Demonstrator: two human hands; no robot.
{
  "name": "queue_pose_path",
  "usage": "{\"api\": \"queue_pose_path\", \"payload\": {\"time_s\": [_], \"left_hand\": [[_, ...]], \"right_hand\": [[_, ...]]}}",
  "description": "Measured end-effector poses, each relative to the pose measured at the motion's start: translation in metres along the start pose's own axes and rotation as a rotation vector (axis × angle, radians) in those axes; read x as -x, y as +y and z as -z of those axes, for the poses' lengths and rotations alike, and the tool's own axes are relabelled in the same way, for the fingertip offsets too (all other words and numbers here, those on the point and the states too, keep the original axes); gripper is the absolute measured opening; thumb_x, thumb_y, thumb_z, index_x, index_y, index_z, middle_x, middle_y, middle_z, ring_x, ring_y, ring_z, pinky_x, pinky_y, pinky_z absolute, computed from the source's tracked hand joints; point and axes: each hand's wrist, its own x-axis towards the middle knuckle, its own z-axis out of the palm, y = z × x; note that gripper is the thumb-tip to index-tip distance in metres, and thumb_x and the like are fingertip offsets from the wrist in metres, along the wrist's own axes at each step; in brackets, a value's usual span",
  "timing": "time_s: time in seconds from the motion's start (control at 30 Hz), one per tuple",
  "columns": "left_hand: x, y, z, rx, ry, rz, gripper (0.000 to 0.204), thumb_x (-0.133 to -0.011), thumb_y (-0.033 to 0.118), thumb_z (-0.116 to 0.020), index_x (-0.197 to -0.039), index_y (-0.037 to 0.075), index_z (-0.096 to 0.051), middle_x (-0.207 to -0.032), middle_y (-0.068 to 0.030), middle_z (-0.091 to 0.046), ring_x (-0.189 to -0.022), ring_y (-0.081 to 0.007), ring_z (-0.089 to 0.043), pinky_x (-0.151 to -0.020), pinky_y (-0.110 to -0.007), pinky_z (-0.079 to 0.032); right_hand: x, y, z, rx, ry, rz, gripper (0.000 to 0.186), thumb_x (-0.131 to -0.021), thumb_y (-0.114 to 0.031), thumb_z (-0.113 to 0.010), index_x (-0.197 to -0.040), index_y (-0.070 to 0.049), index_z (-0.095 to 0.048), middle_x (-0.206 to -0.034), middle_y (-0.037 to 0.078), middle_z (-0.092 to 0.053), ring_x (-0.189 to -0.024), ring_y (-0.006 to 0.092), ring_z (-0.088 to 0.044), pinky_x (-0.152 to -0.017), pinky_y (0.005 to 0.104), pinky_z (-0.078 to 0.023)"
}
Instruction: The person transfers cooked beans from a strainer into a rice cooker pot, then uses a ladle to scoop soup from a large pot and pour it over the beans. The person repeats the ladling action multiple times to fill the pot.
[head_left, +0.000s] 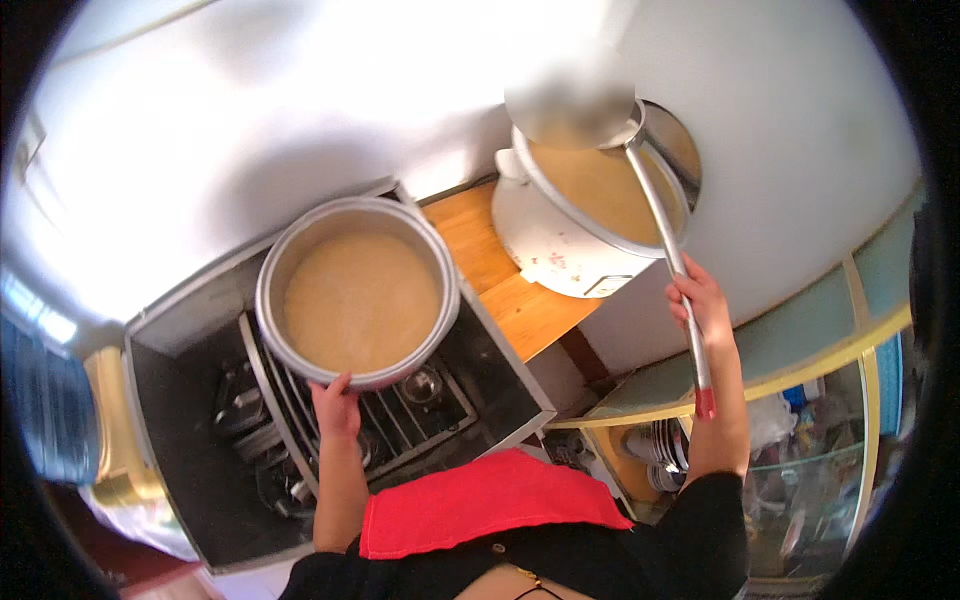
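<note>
My left hand (336,408) grips the near rim of a round metal pot (278,345), thumb on top. This pot stands on the stove and holds tan, cloudy liquid (365,300). My right hand (703,298) is closed around the metal handle of a long-handled ladle (655,200), whose end is red. Its wide head is blurred and hangs over the far side of a white rice cooker (545,245). Inside that cooker is more tan contents (610,190). Whether the ladle head holds anything cannot be made out.
The dark gas stove (180,400) has raised metal edges and grates. Beside it, a wooden board (520,310) supports the rice cooker, with a white wall behind. A glass-topped cabinet (790,385) with dishes inside is at right. A blue water jug (45,400) stands far left.
</note>
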Motion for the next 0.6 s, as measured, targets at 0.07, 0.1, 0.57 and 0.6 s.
{"api": "queue_pose_path", "payload": {"time_s": [0.07, 0.1, 0.57, 0.6], "left_hand": [[-0.001, 0.000, -0.003, -0.009, -0.003, 0.001, 0.059, -0.069, -0.009, -0.045, -0.122, 0.009, -0.024, -0.118, -0.0086, -0.037, -0.103, -0.0248, -0.042, -0.081, -0.039, -0.039], [-0.003, -0.002, -0.002, -0.004, -0.009, -0.006, 0.059, -0.070, -0.009, -0.046, -0.122, 0.009, -0.024, -0.117, -0.0090, -0.038, -0.102, -0.0249, -0.043, -0.080, -0.038, -0.041], [-0.004, -0.003, 0.002, -0.023, 0.003, 0.003, 0.062, -0.071, -0.010, -0.045, -0.124, 0.011, -0.020, -0.117, -0.0103, -0.037, -0.100, -0.0243, -0.044, -0.078, -0.036, -0.042], [-0.004, -0.004, 0.003, -0.030, 0.011, 0.009, 0.062, -0.071, -0.010, -0.045, -0.124, 0.011, -0.020, -0.117, -0.0102, -0.037, -0.100, -0.0241, -0.044, -0.078, -0.036, -0.043]], "right_hand": [[-0.024, 0.005, 0.019, 0.150, 0.076, -0.027, 0.034, -0.078, -0.010, -0.045, -0.112, -0.007, -0.043, -0.057, -0.001, -0.044, -0.039, 0.0048, -0.039, -0.033, 0.0178, -0.032], [-0.036, 0.010, 0.034, 0.208, 0.087, -0.031, 0.033, -0.077, -0.010, -0.046, -0.110, -0.008, -0.045, -0.057, -0.001, -0.044, -0.040, 0.0050, -0.040, -0.033, 0.0181, -0.032], [-0.102, 0.035, 0.044, 0.310, 0.131, -0.079, 0.008, -0.076, -0.011, -0.047, -0.077, -0.003, -0.047, -0.056, 0.003, -0.048, -0.040, 0.0074, -0.043, -0.034, 0.0217, -0.036], [-0.105, 0.036, 0.044, 0.339, 0.135, -0.094, 0.009, -0.077, -0.012, -0.047, -0.075, -0.004, -0.047, -0.056, 0.003, -0.048, -0.039, 0.0070, -0.043, -0.034, 0.0214, -0.036]]}}
